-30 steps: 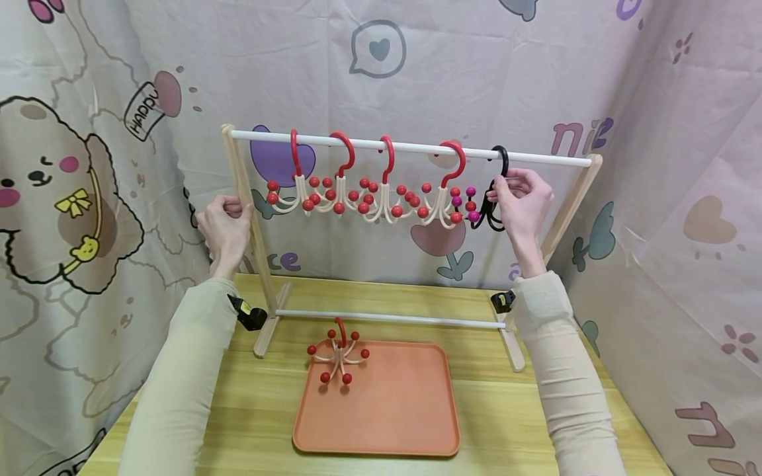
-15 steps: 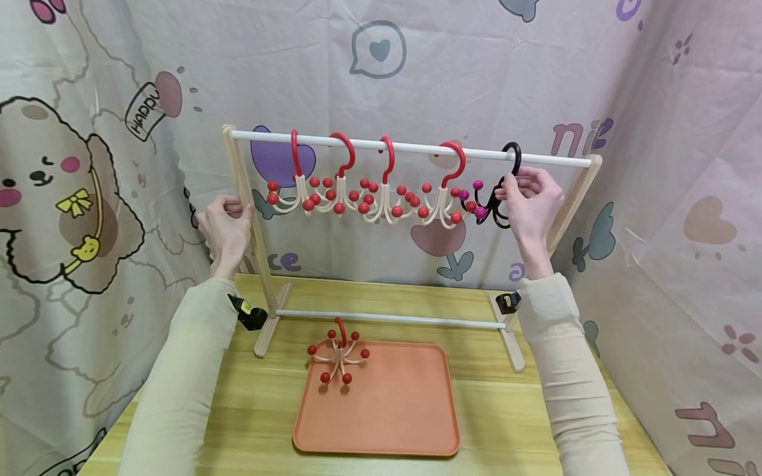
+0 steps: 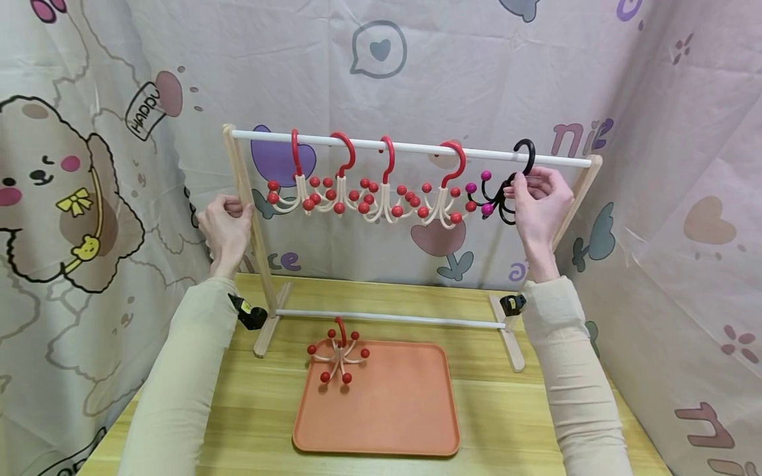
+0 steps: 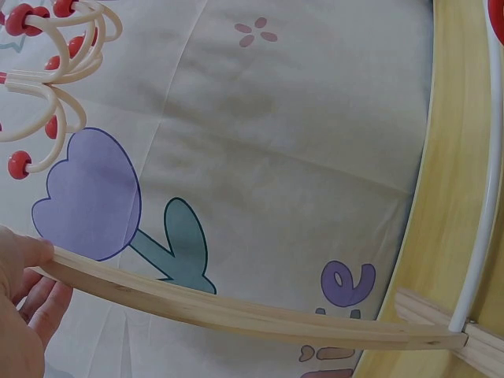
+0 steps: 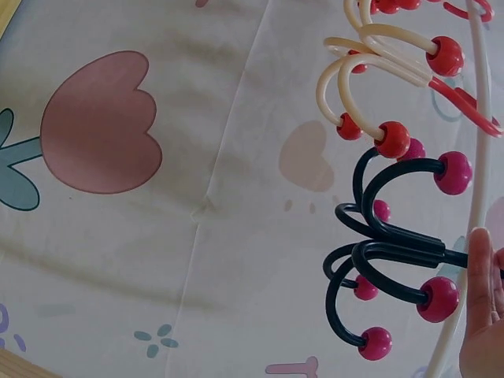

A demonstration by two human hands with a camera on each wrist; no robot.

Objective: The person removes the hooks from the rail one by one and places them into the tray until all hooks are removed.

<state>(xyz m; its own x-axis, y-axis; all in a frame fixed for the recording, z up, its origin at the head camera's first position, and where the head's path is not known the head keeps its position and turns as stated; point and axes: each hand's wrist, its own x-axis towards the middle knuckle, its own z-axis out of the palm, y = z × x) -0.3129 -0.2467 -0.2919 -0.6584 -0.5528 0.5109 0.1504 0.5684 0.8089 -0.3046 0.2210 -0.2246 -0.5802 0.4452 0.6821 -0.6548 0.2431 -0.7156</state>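
Head view shows a wooden clothes rack (image 3: 259,256), likely light, its left upright (image 4: 236,309) pinched by the left hand (image 3: 225,225); near the right end of the upper rail (image 3: 411,148), the black octopus hanger (image 5: 421,250) looks light, stiff and slick, best taken by its neck (image 5: 455,258), where the right hand (image 3: 540,210) pinches it, clear of magenta beads (image 5: 438,299)

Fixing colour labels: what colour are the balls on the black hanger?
The balls are magenta pink; they show best in the right wrist view.
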